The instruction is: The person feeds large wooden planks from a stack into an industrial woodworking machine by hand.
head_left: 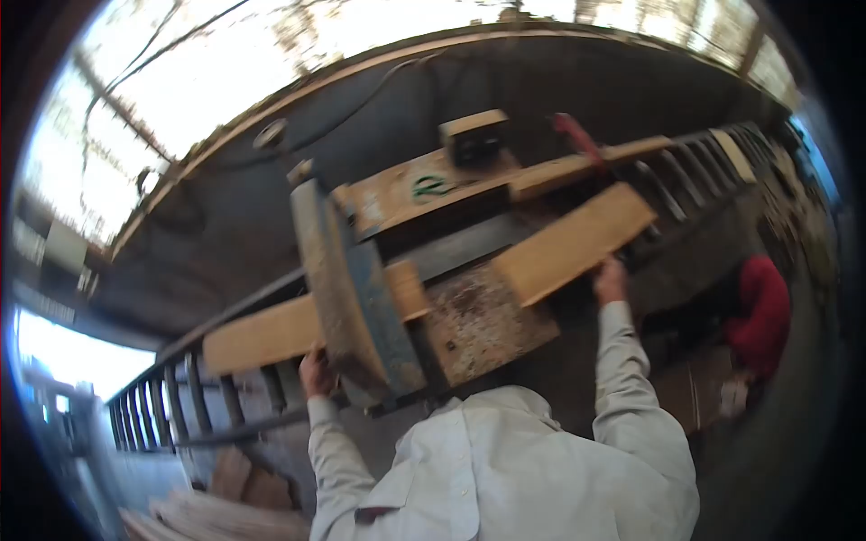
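My left hand [316, 371] grips the near edge of a wooden board [262, 335] on the left, whose right end passes beneath a worn blue-grey machine guard [338, 279]. My right hand [611, 281] is closed on the near edge of another board [577, 242], right of the guard. This second board slants up to the right. Between the two boards lies a square wooden plate [483, 320] sprinkled with sawdust. Most of my fingers are hidden behind the board edges.
Roller racks [203, 397] run out on the left, with more rollers [690, 176] at the right. Behind the boards are a wooden fence [424, 185] with a green mark, a dark box [474, 144] and a red handle [577, 135]. A person in red [758, 316] is low at the right.
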`<action>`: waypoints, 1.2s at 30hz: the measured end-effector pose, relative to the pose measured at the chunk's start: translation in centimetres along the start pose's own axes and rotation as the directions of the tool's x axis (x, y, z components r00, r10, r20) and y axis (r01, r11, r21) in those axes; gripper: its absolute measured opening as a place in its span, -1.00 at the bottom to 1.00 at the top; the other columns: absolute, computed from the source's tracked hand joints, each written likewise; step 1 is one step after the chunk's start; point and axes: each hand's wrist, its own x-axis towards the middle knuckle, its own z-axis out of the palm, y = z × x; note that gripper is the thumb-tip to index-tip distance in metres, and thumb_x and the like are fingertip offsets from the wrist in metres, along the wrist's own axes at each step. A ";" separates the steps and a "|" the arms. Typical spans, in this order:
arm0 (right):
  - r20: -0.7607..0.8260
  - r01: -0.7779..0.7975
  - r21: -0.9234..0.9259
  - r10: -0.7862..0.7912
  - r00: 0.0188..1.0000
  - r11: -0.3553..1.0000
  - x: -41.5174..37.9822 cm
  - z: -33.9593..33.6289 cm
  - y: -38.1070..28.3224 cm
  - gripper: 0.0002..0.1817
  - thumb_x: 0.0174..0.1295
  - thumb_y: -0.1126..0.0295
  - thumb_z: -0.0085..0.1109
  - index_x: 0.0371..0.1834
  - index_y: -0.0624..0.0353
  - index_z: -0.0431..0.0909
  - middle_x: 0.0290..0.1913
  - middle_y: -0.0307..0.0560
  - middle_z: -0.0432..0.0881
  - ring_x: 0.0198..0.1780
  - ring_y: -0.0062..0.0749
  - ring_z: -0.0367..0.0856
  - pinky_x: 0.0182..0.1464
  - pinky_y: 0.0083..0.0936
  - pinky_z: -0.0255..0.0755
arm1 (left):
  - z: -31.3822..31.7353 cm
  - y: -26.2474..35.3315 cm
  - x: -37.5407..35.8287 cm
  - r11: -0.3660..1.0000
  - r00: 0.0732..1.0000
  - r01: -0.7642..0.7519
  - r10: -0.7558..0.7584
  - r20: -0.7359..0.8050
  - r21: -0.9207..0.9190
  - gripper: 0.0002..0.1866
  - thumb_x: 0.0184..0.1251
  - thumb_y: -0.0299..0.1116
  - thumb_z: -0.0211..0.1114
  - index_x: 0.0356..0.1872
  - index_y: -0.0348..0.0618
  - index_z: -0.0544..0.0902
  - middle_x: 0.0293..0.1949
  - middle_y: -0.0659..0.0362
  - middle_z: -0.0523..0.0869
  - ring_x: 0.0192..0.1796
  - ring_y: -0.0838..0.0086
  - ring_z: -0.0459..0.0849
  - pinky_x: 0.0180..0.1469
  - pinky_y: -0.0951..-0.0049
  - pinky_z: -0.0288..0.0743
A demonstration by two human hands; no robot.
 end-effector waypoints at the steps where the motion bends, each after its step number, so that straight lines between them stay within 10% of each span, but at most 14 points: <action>1: -0.035 0.046 -0.195 -0.054 0.998 0.980 -0.4 0.5 -6.4 -0.68 0.46 0.22 -0.03 -0.21 0.23 0.62 -0.22 -0.13 0.64 -0.20 -0.50 0.56 -0.16 -0.44 0.49 | 0.1 -0.3 -0.3 1.000 0.993 -0.021 0.023 0.117 -0.017 -0.68 0.48 -0.21 0.22 -0.03 -0.31 0.63 -0.20 0.17 0.71 -0.15 0.49 0.66 -0.13 0.40 0.54; 2: -0.091 -0.008 0.050 0.013 0.996 0.999 2.4 -2.1 -5.0 -0.71 0.45 0.23 0.00 -0.13 0.24 0.59 -0.19 -0.13 0.63 -0.17 -0.46 0.58 -0.15 -0.42 0.52 | -1.5 -1.1 0.6 0.871 0.963 -0.223 0.126 0.239 0.439 -0.58 0.45 -0.09 0.26 -0.01 -0.31 0.64 -0.15 0.13 0.70 -0.06 0.41 0.67 -0.08 0.32 0.57; 4: -0.247 -0.057 0.327 0.144 0.958 0.943 6.2 -5.8 -3.4 -0.82 0.38 0.36 0.12 -0.13 0.24 0.57 -0.16 -0.10 0.64 -0.14 -0.44 0.61 -0.15 -0.48 0.53 | -2.8 -0.4 0.5 0.947 0.993 -0.040 0.002 0.120 0.319 -0.48 0.45 -0.04 0.25 0.13 -0.34 0.54 0.00 0.01 0.64 -0.02 0.25 0.64 -0.02 0.24 0.58; 6: -0.442 -0.009 0.025 0.019 0.897 1.000 2.4 -0.6 -6.2 -0.64 0.40 0.21 0.19 0.10 0.25 0.51 -0.04 -0.04 0.62 -0.06 -0.38 0.62 -0.06 -0.42 0.57 | -5.7 -1.9 3.0 0.963 0.979 0.183 -0.197 -0.056 -0.198 -0.38 0.45 0.01 0.24 0.25 -0.34 0.43 0.13 -0.09 0.55 0.04 0.09 0.61 0.02 0.15 0.60; 13: 0.312 0.362 -0.787 -0.184 0.932 0.499 -10.0 10.5 -5.6 -0.46 0.33 0.05 0.22 0.21 0.22 0.50 0.32 0.07 0.46 0.39 -0.09 0.36 0.43 -0.19 0.18 | -9.9 -2.3 7.7 0.910 0.938 -0.206 0.080 -0.337 -0.359 -0.56 0.50 -0.15 0.19 0.17 -0.29 0.44 0.04 -0.03 0.62 0.03 0.14 0.67 -0.02 0.15 0.63; 16: 0.312 0.325 -0.865 -0.097 0.945 0.383 -10.7 12.7 -5.5 -0.30 0.24 -0.12 0.25 0.28 0.16 0.44 0.49 0.04 0.25 0.55 -0.13 0.09 0.58 -0.11 -0.14 | -7.5 -2.7 6.7 0.907 0.953 -0.171 0.054 -0.298 -0.385 -0.67 0.49 -0.24 0.20 0.08 -0.27 0.47 -0.02 0.04 0.65 0.00 0.19 0.69 0.00 0.09 0.65; 22: 0.309 0.319 -0.873 -0.090 0.947 0.369 -9.2 15.1 -5.5 -0.25 0.26 -0.19 0.18 0.32 0.17 0.40 0.49 0.00 0.26 0.56 -0.12 0.08 0.59 -0.13 -0.17 | -3.6 -4.6 5.9 0.953 0.991 0.131 -0.115 0.073 -0.273 -0.57 0.43 -0.17 0.28 0.11 -0.28 0.48 0.00 0.03 0.65 0.02 0.21 0.70 -0.03 0.17 0.69; 26: 0.302 0.307 -0.885 -0.069 0.951 0.350 -9.0 15.9 -5.6 -0.24 0.26 -0.22 0.15 0.33 0.16 0.40 0.49 0.01 0.26 0.57 -0.14 0.07 0.58 -0.13 -0.17 | -9.8 -4.3 7.5 0.963 0.983 -0.178 0.164 -0.082 -0.200 -0.55 0.43 -0.12 0.28 0.11 -0.29 0.52 -0.02 0.03 0.66 0.03 0.23 0.69 -0.01 0.18 0.68; 29: 0.281 0.287 -0.904 -0.066 0.958 0.316 -8.5 15.9 -4.7 -0.21 0.24 -0.23 0.17 0.36 0.13 0.38 0.50 0.02 0.26 0.58 -0.15 0.06 0.58 -0.10 -0.19 | -12.9 -2.8 8.5 0.855 0.979 -0.173 0.094 -0.182 -0.490 -0.55 0.47 -0.19 0.25 0.22 -0.27 0.49 0.12 0.09 0.63 0.14 0.30 0.61 0.24 0.14 0.48; 31: 0.254 0.267 -0.919 -0.082 0.964 0.288 -8.5 16.5 -4.2 -0.16 0.21 -0.28 0.17 0.38 0.12 0.36 0.51 0.02 0.24 0.58 -0.15 0.03 0.58 -0.07 -0.23 | -11.4 -1.6 8.1 0.890 0.951 -0.191 0.064 -0.301 -0.414 -0.68 0.45 -0.19 0.28 -0.02 -0.25 0.55 -0.04 0.11 0.66 0.03 0.25 0.66 0.07 0.10 0.60; 36: 0.200 0.209 -0.924 -0.062 0.978 0.320 -8.1 18.1 -4.9 -0.07 0.16 -0.42 0.07 0.41 0.08 0.34 0.56 -0.01 0.16 0.61 -0.20 -0.04 0.60 -0.07 -0.30 | -7.4 -0.9 7.6 0.901 0.965 -0.079 -0.039 -0.259 -0.427 -0.66 0.45 -0.26 0.28 0.10 -0.21 0.48 -0.02 0.11 0.66 -0.02 0.23 0.69 0.10 0.09 0.57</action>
